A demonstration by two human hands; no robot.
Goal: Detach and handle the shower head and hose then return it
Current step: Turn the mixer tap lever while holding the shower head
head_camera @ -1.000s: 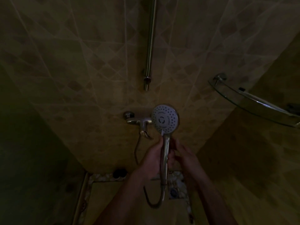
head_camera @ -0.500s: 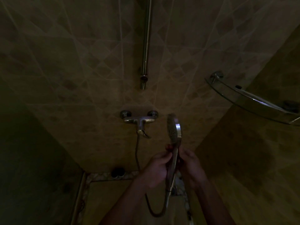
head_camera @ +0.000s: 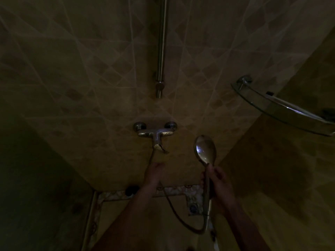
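Observation:
In the dim shower, the chrome shower head (head_camera: 205, 150) stands upright with its shiny back toward me, right of the wall mixer tap (head_camera: 155, 133). My right hand (head_camera: 217, 182) is closed around its handle. The hose (head_camera: 181, 220) drops from the tap, passes through my left hand (head_camera: 154, 173), loops low and rises to the handle. My left hand sits just below the tap's lever with its fingers curled on the hose.
A vertical chrome rail (head_camera: 161, 42) is fixed to the tiled wall above the tap, with no holder in view. A glass corner shelf (head_camera: 281, 107) juts out at the right. A dark round object (head_camera: 131, 190) and a floor drain (head_camera: 194, 208) lie below.
The shower head has turned from face-on to back-on and shifted right. My left hand has left the handle and moved left onto the hose under the tap.

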